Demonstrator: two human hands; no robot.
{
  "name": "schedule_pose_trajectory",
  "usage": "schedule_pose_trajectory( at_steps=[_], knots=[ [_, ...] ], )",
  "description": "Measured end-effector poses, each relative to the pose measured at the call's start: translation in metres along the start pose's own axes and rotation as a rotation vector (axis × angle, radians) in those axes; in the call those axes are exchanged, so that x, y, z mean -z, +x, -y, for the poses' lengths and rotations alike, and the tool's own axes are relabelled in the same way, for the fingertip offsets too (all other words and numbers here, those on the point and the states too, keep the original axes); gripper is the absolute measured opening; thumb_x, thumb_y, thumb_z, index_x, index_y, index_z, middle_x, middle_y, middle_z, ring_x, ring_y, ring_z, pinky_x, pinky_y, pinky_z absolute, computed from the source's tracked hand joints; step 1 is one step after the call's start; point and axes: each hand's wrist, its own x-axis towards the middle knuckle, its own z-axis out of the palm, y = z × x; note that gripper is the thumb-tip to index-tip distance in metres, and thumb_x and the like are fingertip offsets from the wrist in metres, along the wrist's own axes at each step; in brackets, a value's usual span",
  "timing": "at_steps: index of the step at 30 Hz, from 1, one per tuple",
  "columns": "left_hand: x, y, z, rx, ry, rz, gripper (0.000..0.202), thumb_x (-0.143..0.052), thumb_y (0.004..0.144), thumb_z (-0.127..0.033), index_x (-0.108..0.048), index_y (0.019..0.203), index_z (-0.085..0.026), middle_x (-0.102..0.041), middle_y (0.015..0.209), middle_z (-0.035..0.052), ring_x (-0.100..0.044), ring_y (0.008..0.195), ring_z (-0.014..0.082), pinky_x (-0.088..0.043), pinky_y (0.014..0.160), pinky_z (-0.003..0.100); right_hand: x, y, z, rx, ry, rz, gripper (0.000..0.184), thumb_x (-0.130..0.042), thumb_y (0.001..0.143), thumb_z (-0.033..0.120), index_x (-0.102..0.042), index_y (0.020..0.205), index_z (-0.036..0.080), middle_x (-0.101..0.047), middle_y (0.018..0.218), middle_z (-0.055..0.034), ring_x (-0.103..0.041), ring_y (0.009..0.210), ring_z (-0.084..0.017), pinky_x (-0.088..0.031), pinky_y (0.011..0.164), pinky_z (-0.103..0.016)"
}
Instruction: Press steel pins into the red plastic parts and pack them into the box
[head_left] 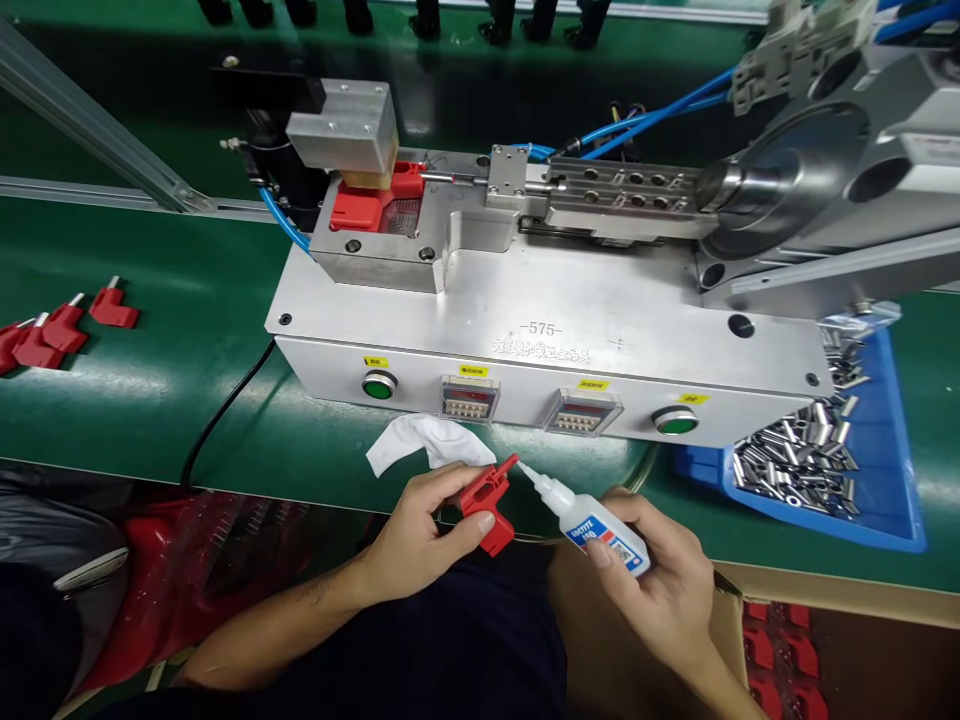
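Observation:
My left hand (pixel 427 540) pinches a red plastic part (pixel 489 505) between thumb and fingers, its narrow stem pointing up to the right. In my right hand (pixel 664 580) is a white glue bottle (pixel 604 535) with a blue label, tilted so that its thin nozzle points up-left. The nozzle tip is right by the end of the red part's stem; whether they touch I cannot tell. Just beyond my left hand a crumpled white cloth (pixel 431 440) lies on the green bench. Another red part (pixel 360 207) sits under the clamp block of the metal machine (pixel 480 300).
Two green buttons (pixel 379 384) (pixel 675 420) are on the machine's front. Right of it, a blue bin (pixel 892 440) holds many metal sleeves. Several red parts with metal tips (pixel 114 306) lie at left. A cardboard box (pixel 847 590) with red parts stands at lower right.

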Motion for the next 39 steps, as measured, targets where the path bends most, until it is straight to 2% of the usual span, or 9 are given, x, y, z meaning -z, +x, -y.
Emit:
schedule_pose_trajectory(
  at_steps=[3, 8, 21, 33, 39],
  knots=[
    [-0.0011, -0.0007, -0.0001, -0.018, 0.029, -0.008, 0.024, -0.068, 0.099, -0.033, -0.076, 0.116, -0.018, -0.068, 0.09, 0.0051, -0.061, 0.08, 0.0183, -0.052, 0.074, 0.026, -0.0004, -0.0004, -0.0005, -0.029, -0.022, 0.008, 0.018, -0.061, 0.099, 0.03, -0.058, 0.083, 0.024, -0.054, 0.063, 0.0017, -0.049, 0.051, -0.014, -0.039, 0.048, -0.027],
    [-0.0012, -0.0005, -0.001, -0.034, 0.03, 0.02, 0.021, -0.068, 0.099, -0.029, -0.074, 0.113, -0.015, -0.065, 0.09, 0.0045, -0.059, 0.082, 0.0178, -0.05, 0.077, 0.026, 0.0005, 0.0013, 0.0011, 0.015, -0.007, 0.007, 0.014, -0.063, 0.097, 0.023, -0.059, 0.083, 0.023, -0.054, 0.063, 0.0032, -0.046, 0.049, -0.012, -0.037, 0.047, -0.025],
    [-0.001, -0.0013, -0.0007, -0.027, -0.001, 0.022, 0.017, -0.069, 0.097, -0.023, -0.073, 0.113, -0.018, -0.062, 0.087, 0.0006, -0.055, 0.08, 0.0147, -0.047, 0.077, 0.022, 0.0031, 0.0, 0.0014, 0.034, -0.024, 0.009, 0.013, -0.063, 0.095, 0.019, -0.058, 0.084, 0.023, -0.053, 0.064, 0.0042, -0.044, 0.049, -0.01, -0.034, 0.046, -0.024],
    [-0.0007, -0.0006, -0.0006, -0.025, 0.006, 0.03, 0.015, -0.068, 0.098, -0.024, -0.072, 0.11, -0.017, -0.063, 0.088, 0.0017, -0.057, 0.082, 0.0164, -0.048, 0.079, 0.025, 0.0021, -0.0009, 0.0012, 0.005, -0.046, 0.016, 0.015, -0.062, 0.096, 0.022, -0.058, 0.082, 0.023, -0.054, 0.062, 0.0029, -0.044, 0.048, -0.011, -0.032, 0.043, -0.025],
    [0.0, -0.0006, -0.0015, -0.04, 0.02, 0.034, 0.013, -0.068, 0.098, -0.024, -0.072, 0.108, -0.017, -0.062, 0.087, 0.0014, -0.056, 0.081, 0.0158, -0.048, 0.078, 0.024, 0.0017, -0.0005, 0.001, 0.019, -0.026, 0.008, 0.013, -0.063, 0.095, 0.02, -0.059, 0.083, 0.023, -0.052, 0.063, 0.004, -0.043, 0.049, -0.01, -0.033, 0.045, -0.024]
  ],
)
